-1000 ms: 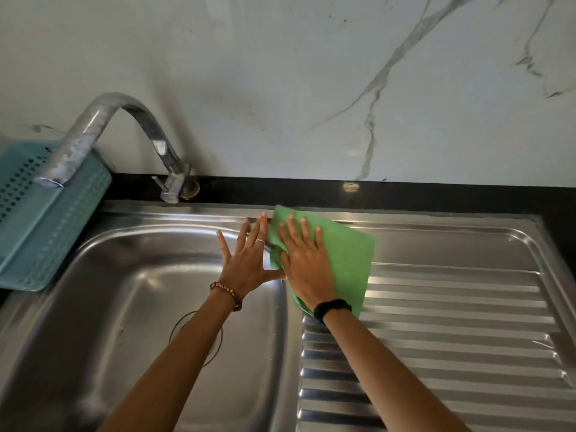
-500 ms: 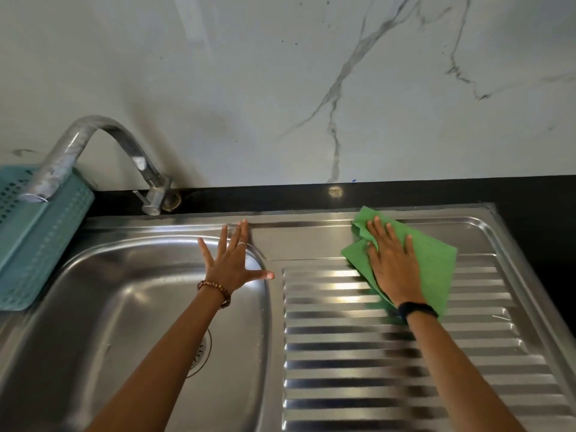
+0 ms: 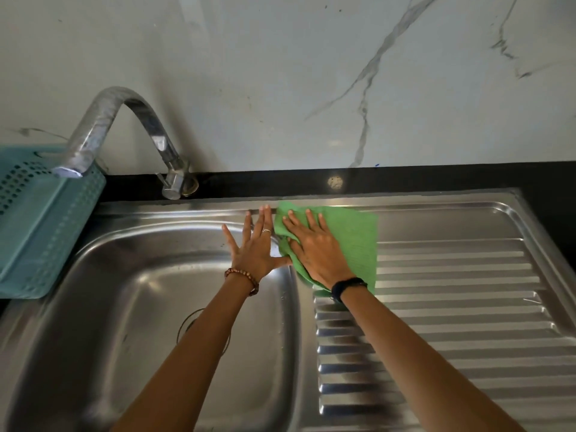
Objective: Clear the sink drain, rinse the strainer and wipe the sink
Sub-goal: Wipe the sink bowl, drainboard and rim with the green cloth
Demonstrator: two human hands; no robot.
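The steel sink (image 3: 124,294) fills the left half of the view, with its ridged drainboard (image 3: 452,307) to the right. A green cloth (image 3: 355,241) lies flat at the drainboard's back left corner. My right hand (image 3: 314,247) presses on the cloth with straight, spread fingers. My left hand (image 3: 254,247) rests flat, fingers splayed, on the sink's back right rim, its thumb touching the cloth. The drain (image 3: 187,322) shows only as a curved edge beside my left forearm; the strainer is hidden.
A curved steel tap (image 3: 124,120) arches over the sink's back left. A teal perforated basket (image 3: 40,226) stands at the left edge. A black counter strip (image 3: 436,179) and a marble wall run behind the sink.
My right hand has slid the green cloth back left along the drainboard's rear, ending next to my left hand. My left hand has stayed on the sink rim.
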